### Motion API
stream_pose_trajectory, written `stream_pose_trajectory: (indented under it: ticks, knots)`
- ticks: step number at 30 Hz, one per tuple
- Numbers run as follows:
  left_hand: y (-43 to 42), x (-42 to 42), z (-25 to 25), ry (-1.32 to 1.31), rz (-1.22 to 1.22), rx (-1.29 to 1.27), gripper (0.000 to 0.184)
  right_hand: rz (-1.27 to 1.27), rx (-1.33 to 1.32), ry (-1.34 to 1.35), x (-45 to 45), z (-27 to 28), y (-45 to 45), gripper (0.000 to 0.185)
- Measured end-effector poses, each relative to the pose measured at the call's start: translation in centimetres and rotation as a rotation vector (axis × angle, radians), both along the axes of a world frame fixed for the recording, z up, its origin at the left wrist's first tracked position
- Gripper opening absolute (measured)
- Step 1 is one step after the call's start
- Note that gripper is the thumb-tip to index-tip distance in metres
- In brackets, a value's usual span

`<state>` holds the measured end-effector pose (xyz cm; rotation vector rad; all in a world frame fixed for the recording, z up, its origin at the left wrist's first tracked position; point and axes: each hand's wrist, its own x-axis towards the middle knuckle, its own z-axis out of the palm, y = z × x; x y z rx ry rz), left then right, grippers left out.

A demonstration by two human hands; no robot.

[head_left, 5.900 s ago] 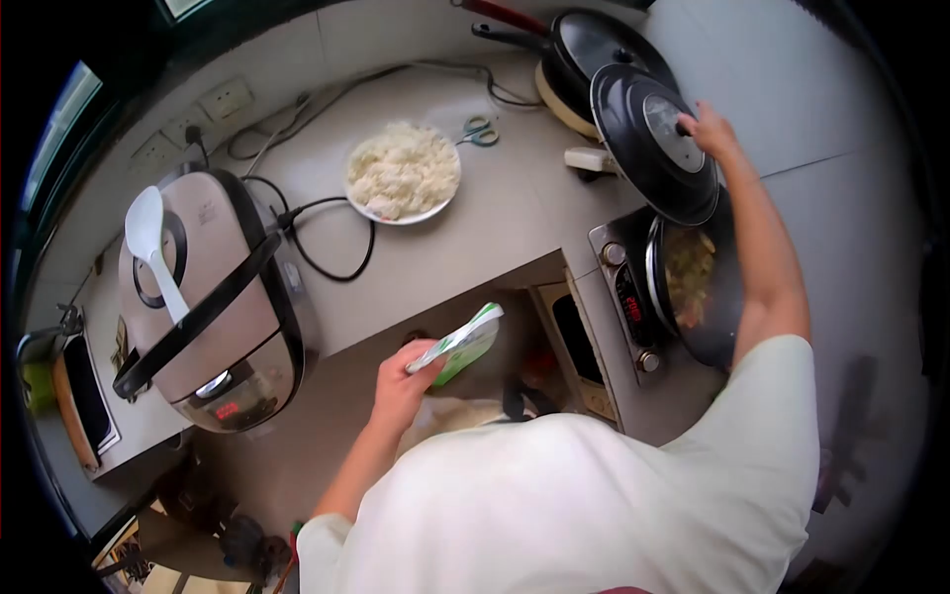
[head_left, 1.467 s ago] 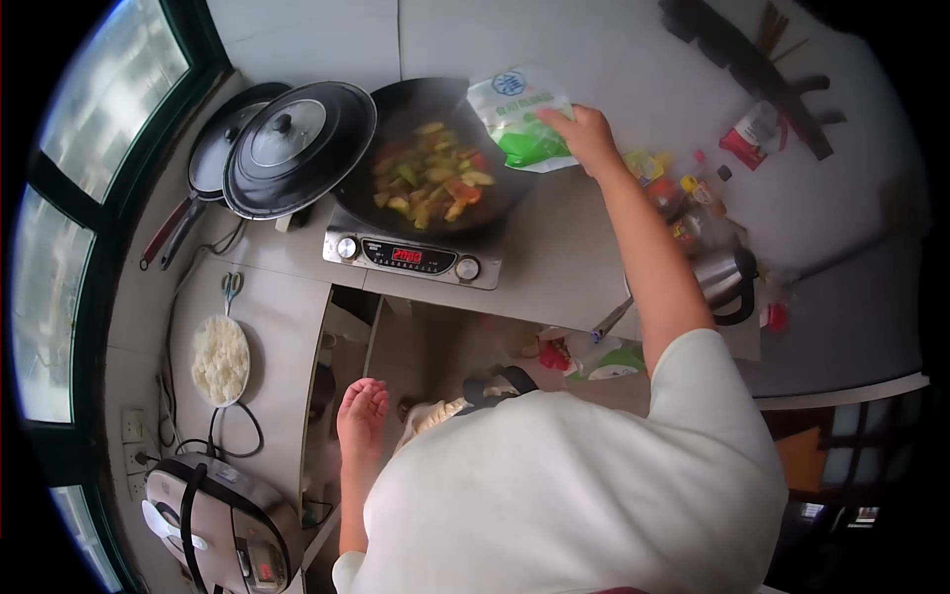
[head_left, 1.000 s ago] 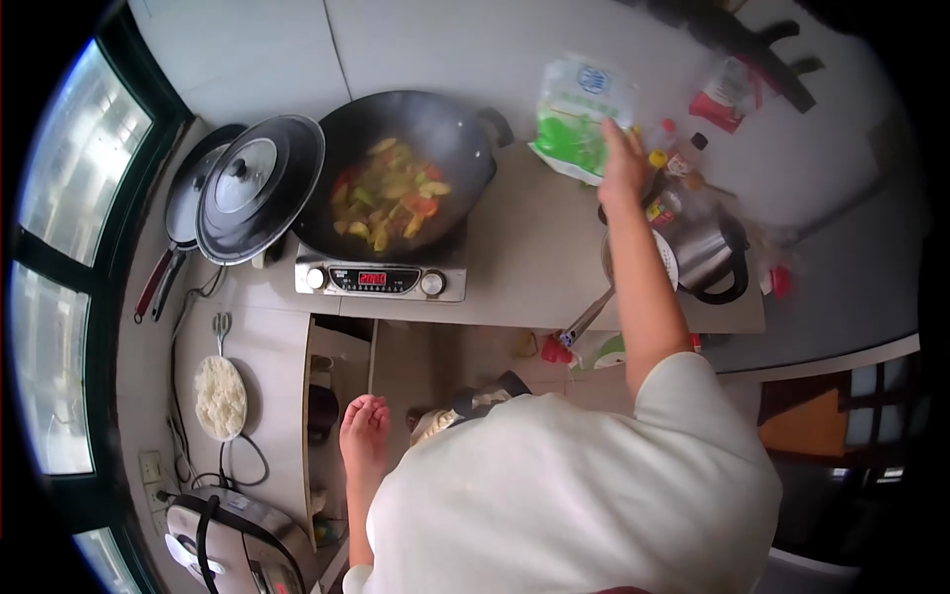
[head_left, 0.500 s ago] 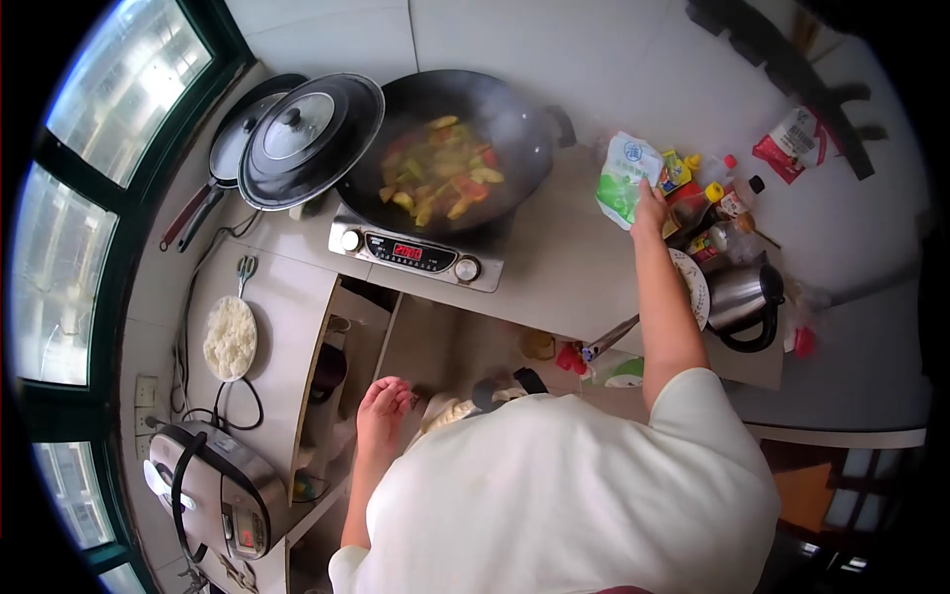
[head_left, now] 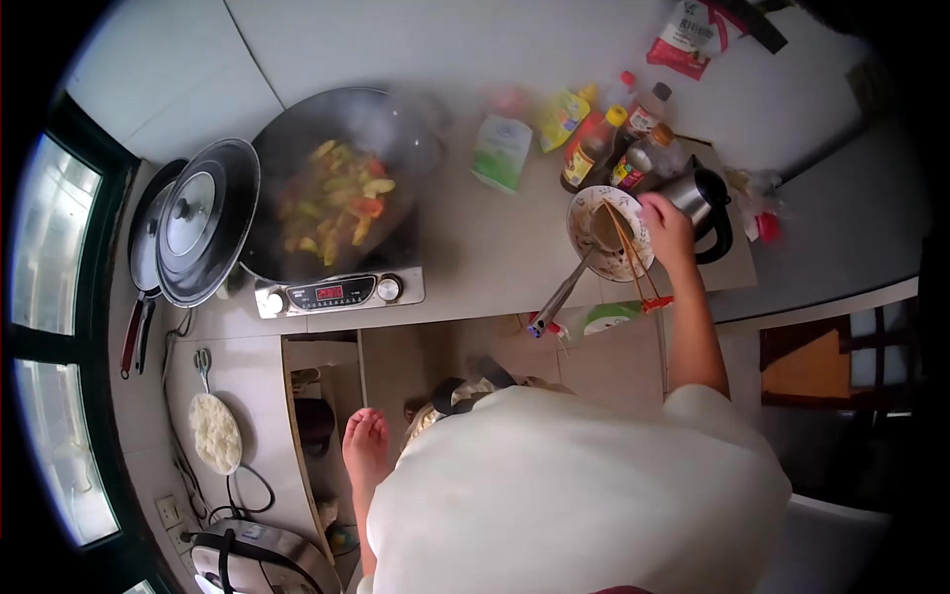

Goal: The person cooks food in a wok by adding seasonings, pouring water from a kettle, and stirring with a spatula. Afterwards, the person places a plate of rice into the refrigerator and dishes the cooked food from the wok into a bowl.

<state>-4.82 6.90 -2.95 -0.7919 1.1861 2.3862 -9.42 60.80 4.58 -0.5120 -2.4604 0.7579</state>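
Note:
My right hand (head_left: 668, 230) is at the right rim of a patterned bowl (head_left: 580, 203), its fingers bent; whether they grip anything is too small to tell. Chopsticks (head_left: 633, 259) and a metal-handled ladle (head_left: 564, 294) rest in the bowl. My left hand (head_left: 366, 436) hangs near my body with its fingers curled together, and what it holds, if anything, is hidden. The green and white packet (head_left: 502, 152) stands on the counter near the wall. Steam rises from a wok (head_left: 401, 148) of chopped vegetables (head_left: 336, 203) on the induction cooker (head_left: 406, 287).
Sauce bottles (head_left: 591, 148) and a yellow packet (head_left: 562, 119) stand behind the bowl, with a steel kettle (head_left: 693, 193) to its right. Left of the wok are a lid (head_left: 210, 223) and a lidded pan (head_left: 143, 243). Rice (head_left: 215, 433), scissors (head_left: 202, 364) and a rice cooker (head_left: 262, 554) occupy the left counter.
The green and white packet has left my right hand and now stands on the counter. My right hand has moved to the bowl. The view has shifted to the right.

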Motion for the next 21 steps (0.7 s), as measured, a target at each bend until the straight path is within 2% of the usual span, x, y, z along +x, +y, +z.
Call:
stream_pose_trajectory:
  ticks: [2,4,6,7,8,11,14,18,21]
  knots:
    - [0.6,-1.0,0.1,0.011,-0.044,0.013,0.004,0.012,-0.064,-0.113,3.5,1.6,-2.7,0.015]
    - [1.6,-2.0,0.3,0.015,-0.112,-0.022,0.006,0.141,-0.386,-0.260,5.5,-0.5,-5.8,0.015]
    - [2.7,-3.4,0.7,0.027,-0.194,-0.061,0.008,0.144,-0.943,-0.531,6.5,-2.3,-9.5,0.021]
    - [3.4,-3.9,1.3,0.032,-0.222,-0.059,0.008,0.121,-1.321,-0.538,6.9,-3.3,-11.0,0.024]
    - [3.8,-4.3,1.7,0.039,-0.242,-0.062,0.008,0.096,-1.701,-0.529,6.9,-4.0,-12.2,0.026]
    - [4.8,-4.9,1.8,0.057,-0.296,-0.061,0.007,-0.003,-2.119,-0.057,4.9,-4.0,-14.9,0.025]
    - [4.7,-4.9,1.3,0.065,-0.343,-0.063,0.007,-0.033,-2.135,0.068,3.5,-7.2,-14.2,0.020]
    - [4.6,-4.8,1.1,0.048,-0.329,-0.067,0.008,0.059,-2.243,0.176,3.4,-4.2,-14.7,0.016]
    - [4.3,-4.4,0.8,0.047,-0.323,-0.048,0.008,0.222,-2.516,0.220,4.0,-0.6,-14.1,0.022]
